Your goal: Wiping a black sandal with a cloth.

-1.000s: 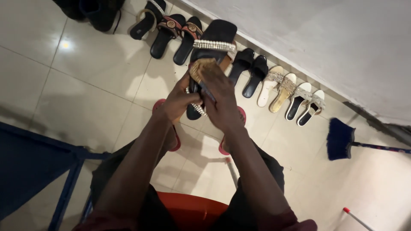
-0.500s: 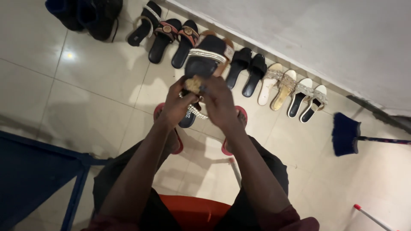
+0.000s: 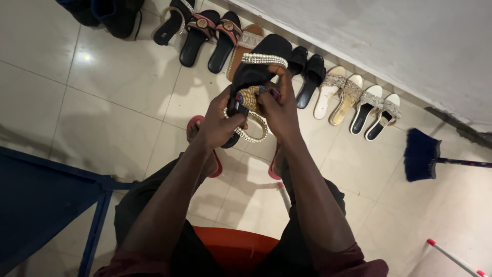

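A pale, glossy tiled floor [image 3: 102,118] fills most of the view, meeting a rough grey wall [image 3: 389,46] along a diagonal at the upper right. A dark blue metal frame [image 3: 97,205] crosses the lower left, and an orange plastic seat [image 3: 230,251] shows between the person's dark-clothed legs. Along the wall runs a row of sandals [image 3: 353,102]: black ones, a tan one, then gold and white pairs with glittery straps. A blue-bristled broom [image 3: 421,155] lies on the floor to the right, and a white stick with a red tip [image 3: 453,258] lies at the lower right.

Held above the floor in front of the row is a black sandal [image 3: 259,64], flat and slim, its long axis running from the hands up and slightly right towards the wall, toe end away from the person. A band of pale sparkling stones crosses its front, and a looped beaded strap hangs at the heel. The left hand [image 3: 218,125] has its grip closed round the heel end. The right hand [image 3: 282,110] has its grip closed on a brownish woven-looking cloth [image 3: 251,97], pressed against the sandal's middle.
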